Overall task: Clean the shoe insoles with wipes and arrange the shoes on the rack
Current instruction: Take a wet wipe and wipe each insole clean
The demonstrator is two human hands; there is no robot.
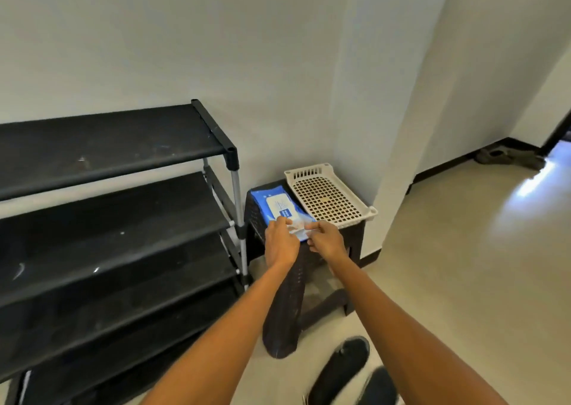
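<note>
A blue pack of wipes (275, 205) lies on a dark brown plastic stool (287, 284) beside the rack. My left hand (279, 244) rests on the pack's near end, fingers bent over its edge. My right hand (327, 239) pinches a white wipe (298, 228) at the pack's opening. Two dark shoes (343, 370) lie on the floor at the bottom, near my right forearm. The black shoe rack (117, 219) stands at the left with bare shelves.
A white perforated plastic tray (327, 199) sits on the stool, to the right of the wipes. A white wall corner (401, 157) juts out behind the stool. Open beige floor (479, 281) stretches right, with a dark shoe or mat (506, 155) by the far doorway.
</note>
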